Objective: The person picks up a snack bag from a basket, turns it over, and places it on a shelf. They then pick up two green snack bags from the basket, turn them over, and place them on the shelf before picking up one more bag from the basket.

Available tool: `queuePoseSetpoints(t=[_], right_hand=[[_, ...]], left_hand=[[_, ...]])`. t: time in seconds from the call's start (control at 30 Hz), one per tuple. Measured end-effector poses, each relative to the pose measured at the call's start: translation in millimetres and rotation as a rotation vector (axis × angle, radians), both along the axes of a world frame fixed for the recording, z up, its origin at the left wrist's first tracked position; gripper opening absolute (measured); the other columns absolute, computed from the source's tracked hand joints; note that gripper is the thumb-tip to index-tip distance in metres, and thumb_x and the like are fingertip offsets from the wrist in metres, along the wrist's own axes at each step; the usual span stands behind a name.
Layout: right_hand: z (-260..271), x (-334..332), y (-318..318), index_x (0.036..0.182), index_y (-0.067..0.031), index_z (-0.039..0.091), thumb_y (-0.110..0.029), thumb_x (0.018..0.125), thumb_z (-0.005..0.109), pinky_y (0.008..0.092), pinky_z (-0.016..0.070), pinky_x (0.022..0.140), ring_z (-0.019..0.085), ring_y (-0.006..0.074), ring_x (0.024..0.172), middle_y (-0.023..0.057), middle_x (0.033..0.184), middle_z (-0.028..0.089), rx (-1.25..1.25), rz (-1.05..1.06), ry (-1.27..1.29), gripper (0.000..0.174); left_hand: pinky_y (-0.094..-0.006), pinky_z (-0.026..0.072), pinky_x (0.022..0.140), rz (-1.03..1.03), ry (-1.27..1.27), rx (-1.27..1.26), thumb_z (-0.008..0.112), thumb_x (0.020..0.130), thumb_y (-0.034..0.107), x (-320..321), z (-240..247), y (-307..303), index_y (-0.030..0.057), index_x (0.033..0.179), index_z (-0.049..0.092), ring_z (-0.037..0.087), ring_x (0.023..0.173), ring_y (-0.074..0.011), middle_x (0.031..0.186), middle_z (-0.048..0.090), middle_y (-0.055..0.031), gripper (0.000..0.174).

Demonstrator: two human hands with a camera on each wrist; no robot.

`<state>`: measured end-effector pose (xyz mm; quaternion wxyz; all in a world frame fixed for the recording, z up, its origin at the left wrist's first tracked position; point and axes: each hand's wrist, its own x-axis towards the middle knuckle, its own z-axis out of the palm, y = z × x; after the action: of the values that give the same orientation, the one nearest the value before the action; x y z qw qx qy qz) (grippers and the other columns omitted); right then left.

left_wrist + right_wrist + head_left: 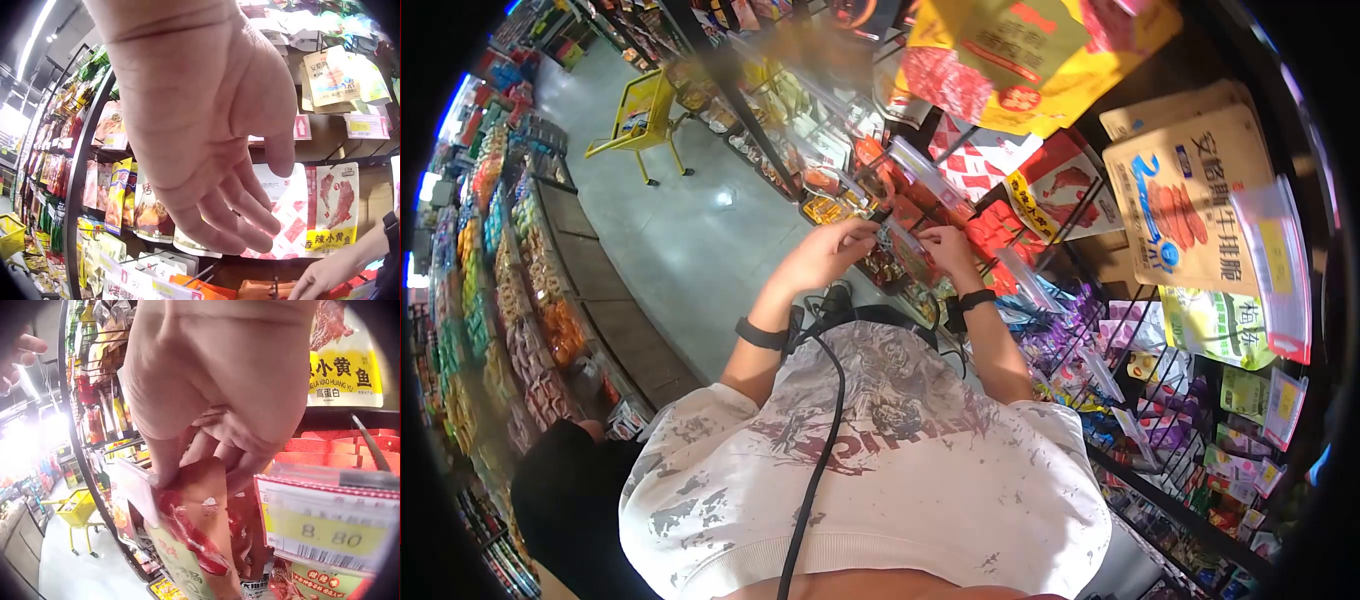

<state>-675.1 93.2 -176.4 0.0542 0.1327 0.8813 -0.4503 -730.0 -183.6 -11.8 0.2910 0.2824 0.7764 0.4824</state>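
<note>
My left hand (832,256) is raised before the snack rack, palm and loosely bent fingers (250,215) showing in the left wrist view with nothing held. Behind it hang a red-and-white checked pack (284,219) and a yellow-labelled fish pack (334,206). My right hand (950,250) is lower on the rack; in the right wrist view that hand (219,394) pinches the top of a red-orange snack packet (197,519) between thumb and fingers. Similar packets hang behind it, partly hidden by the hand. A price tag (328,534) reading 8.80 is beside them.
A yellow shopping cart (640,115) stands in the aisle (600,220). Shelves of packaged goods (520,300) line the left side. Brown beef packs (1190,200) and price tags stick out at the right. A dark cable (825,450) runs down the shirt.
</note>
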Motion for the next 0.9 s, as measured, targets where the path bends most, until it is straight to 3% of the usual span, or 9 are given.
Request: queuePoseSetpoints(t=[0.1,0.13,0.23,0.37,0.57,0.67,0.77,0.9], right_hand=[[2.5,-5.9,-4.3,0.103,-0.0051,0.077,-0.019,0.085,0.074,0.0341,0.0577,0.077,0.076,0.0219,0.084,0.0135,0.092,0.077,-0.044,-0.057,0.041,0.022],[-12.9,-12.6,-4.5,0.103,-0.0049,0.077,-0.02,0.085,0.076,0.0328,0.0573,0.077,0.075,0.0191,0.085,0.0112,0.094,0.078,-0.229,-0.128,0.079,0.023],[-15.3,-15.7,-6.0,0.1,-0.0074,0.079,-0.021,0.088,0.075,0.0295,0.0559,0.076,0.074,0.0151,0.082,0.0091,0.093,0.078,-0.062,-0.327,-0.104,0.018],[-36.2,-20.3,-6.2,0.097,-0.0057,0.078,-0.016,0.087,0.076,0.0285,0.0555,0.073,0.073,0.0126,0.078,0.0088,0.091,0.078,-0.166,-0.391,-0.079,0.015],[-31.5,-16.0,-9.4,0.093,-0.004,0.077,-0.013,0.085,0.076,0.028,0.0553,0.071,0.072,0.0123,0.075,0.0077,0.086,0.077,-0.127,-0.355,-0.047,0.012],[-40.1,-18.2,-11.5,0.096,-0.0032,0.075,-0.009,0.089,0.072,0.0264,0.051,0.064,0.065,0.0076,0.069,0.0036,0.081,0.074,-0.105,-0.429,-0.004,0.009],[-10.1,-30.6,-25.4,0.097,-0.0079,0.077,-0.016,0.088,0.071,0.0297,0.0536,0.068,0.069,0.0115,0.072,0.0052,0.086,0.077,0.108,-0.585,-0.151,0.013],[3.2,-31.4,-30.7,0.101,-0.0124,0.077,-0.023,0.088,0.072,0.0359,0.0561,0.077,0.074,0.0218,0.082,0.0087,0.095,0.078,0.241,-0.618,-0.164,0.018]], left_hand=[[-0.029,0.0515,0.088,0.021,-0.027,-0.014,0.059,0.103,0.018,-27.6,3.9,-17.2,0.0018,0.132,0.06,0.066,0.099,-0.0123,0.114,0.072,-0.0078,0.033],[-0.029,0.0515,0.088,0.025,-0.038,0.005,0.058,0.103,0.018,-36.5,-1.8,-23.4,0.0015,0.132,0.06,0.066,0.1,-0.0123,0.114,0.072,-0.008,0.034],[-0.0297,0.0513,0.089,0.006,-0.062,0.081,0.057,0.103,0.019,-59.3,-16.4,-41.4,0.0002,0.134,0.058,0.066,0.102,-0.0136,0.113,0.072,-0.0092,0.035],[-0.0299,0.0511,0.091,-0.023,-0.088,0.084,0.057,0.103,0.018,-80.3,-17.8,-55.5,-0.0003,0.133,0.057,0.066,0.105,-0.0145,0.114,0.071,-0.0098,0.035],[-0.0297,0.0508,0.091,-0.061,-0.109,0.061,0.057,0.103,0.017,-100.9,-21.1,-67.9,0.0,0.135,0.056,0.065,0.106,-0.0144,0.113,0.071,-0.0087,0.036],[-0.029,0.0508,0.091,-0.036,-0.136,0.16,0.058,0.103,0.017,-102.9,-30.9,-73.5,0.0003,0.138,0.053,0.066,0.105,-0.0137,0.112,0.071,-0.0081,0.039],[-0.0283,0.0507,0.089,-0.033,-0.152,0.081,0.057,0.102,0.016,-102.1,-19.3,-79.3,0.0013,0.141,0.051,0.065,0.101,-0.0121,0.11,0.071,-0.007,0.042],[-0.0286,0.0512,0.087,-0.03,-0.195,0.075,0.059,0.101,0.017,-98.6,-35.3,-85.8,0.0028,0.14,0.052,0.066,0.097,-0.0118,0.107,0.072,-0.0057,0.042]])
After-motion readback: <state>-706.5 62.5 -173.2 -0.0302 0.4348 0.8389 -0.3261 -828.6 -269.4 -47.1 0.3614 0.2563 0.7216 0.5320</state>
